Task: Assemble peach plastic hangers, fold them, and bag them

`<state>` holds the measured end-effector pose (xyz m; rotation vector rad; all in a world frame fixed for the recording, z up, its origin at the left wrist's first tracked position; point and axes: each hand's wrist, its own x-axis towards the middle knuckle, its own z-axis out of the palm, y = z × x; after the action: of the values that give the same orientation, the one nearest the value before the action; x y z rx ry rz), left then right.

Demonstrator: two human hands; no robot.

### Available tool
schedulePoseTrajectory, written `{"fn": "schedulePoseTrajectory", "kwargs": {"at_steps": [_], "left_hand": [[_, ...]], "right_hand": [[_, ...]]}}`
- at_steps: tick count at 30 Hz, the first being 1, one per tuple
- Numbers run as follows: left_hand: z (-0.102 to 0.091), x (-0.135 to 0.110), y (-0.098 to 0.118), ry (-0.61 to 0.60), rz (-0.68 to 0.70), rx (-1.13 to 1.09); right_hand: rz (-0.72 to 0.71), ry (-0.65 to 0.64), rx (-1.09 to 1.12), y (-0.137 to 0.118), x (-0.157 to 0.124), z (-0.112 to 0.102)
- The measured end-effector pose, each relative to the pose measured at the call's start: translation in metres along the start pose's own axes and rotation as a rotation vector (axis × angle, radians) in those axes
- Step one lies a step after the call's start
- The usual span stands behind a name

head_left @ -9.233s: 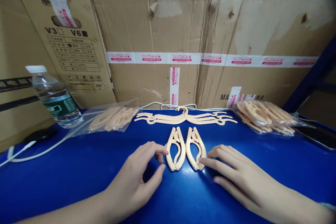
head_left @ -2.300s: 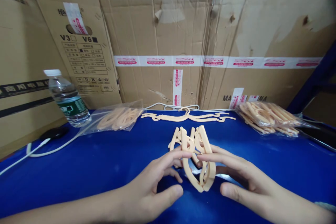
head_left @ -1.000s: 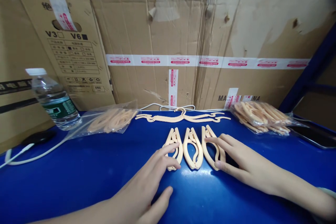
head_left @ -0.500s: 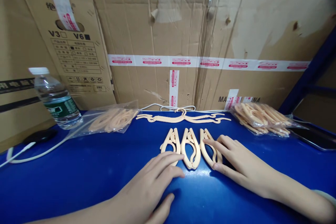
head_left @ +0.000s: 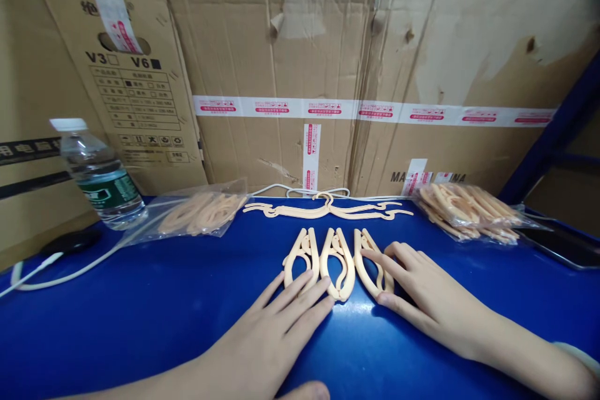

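Note:
Three folded peach plastic hangers (head_left: 338, 256) lie side by side on the blue table (head_left: 140, 312). My left hand (head_left: 276, 334) rests flat, fingers stretched, its fingertips on the near end of the left folded hanger (head_left: 300, 255). My right hand (head_left: 422, 290) lies flat with its fingers spread over the right folded hanger (head_left: 370, 253). Neither hand grips anything. Behind them an unfolded hanger (head_left: 328, 207) lies spread along the table's back.
A clear bag of hangers (head_left: 201, 212) lies back left and another bag (head_left: 469, 209) back right. A water bottle (head_left: 96, 175) stands far left, with a white cable (head_left: 70, 272) and a dark object (head_left: 70, 240). Cardboard boxes (head_left: 304, 62) wall the back. A phone (head_left: 562, 244) lies right.
Since nine seconds ago a third folded hanger has joined the two. In the last second my left hand has flattened and slid nearer, and the row has shifted slightly left.

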<state>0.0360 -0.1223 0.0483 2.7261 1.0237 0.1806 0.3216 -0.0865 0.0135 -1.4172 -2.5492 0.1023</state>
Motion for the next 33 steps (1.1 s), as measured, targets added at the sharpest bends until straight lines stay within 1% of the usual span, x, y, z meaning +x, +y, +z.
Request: {"fn": "schedulePoseTrajectory", "kwargs": {"at_steps": [5,10,14,16,19,24,30,33], "left_hand": [[-0.001,0.0,0.002,0.004,-0.021,0.011],[0.003,-0.003,-0.002,0.062,0.013,-0.048],[0.004,-0.004,-0.003,0.077,0.026,-0.059],[0.005,-0.005,-0.004,0.093,0.021,-0.056],[0.008,-0.007,-0.005,0.111,-0.011,-0.04],[0.016,-0.009,-0.01,0.13,-0.068,-0.035],[0.018,-0.012,-0.012,0.118,-0.089,-0.046],[0.024,-0.012,-0.014,0.17,-0.085,-0.089]], "right_hand": [[0.002,0.023,-0.018,-0.002,0.003,0.003],[0.014,0.043,-0.047,-0.004,0.005,0.004],[0.003,0.061,-0.046,-0.004,0.003,0.0],[-0.035,0.09,-0.031,-0.005,0.001,-0.002],[-0.127,0.115,-0.027,-0.007,-0.003,-0.005],[-0.239,0.07,-0.083,-0.013,-0.005,-0.005],[-0.24,0.035,-0.072,-0.014,-0.005,-0.003],[-0.233,0.042,-0.045,-0.013,-0.004,-0.003]]}}
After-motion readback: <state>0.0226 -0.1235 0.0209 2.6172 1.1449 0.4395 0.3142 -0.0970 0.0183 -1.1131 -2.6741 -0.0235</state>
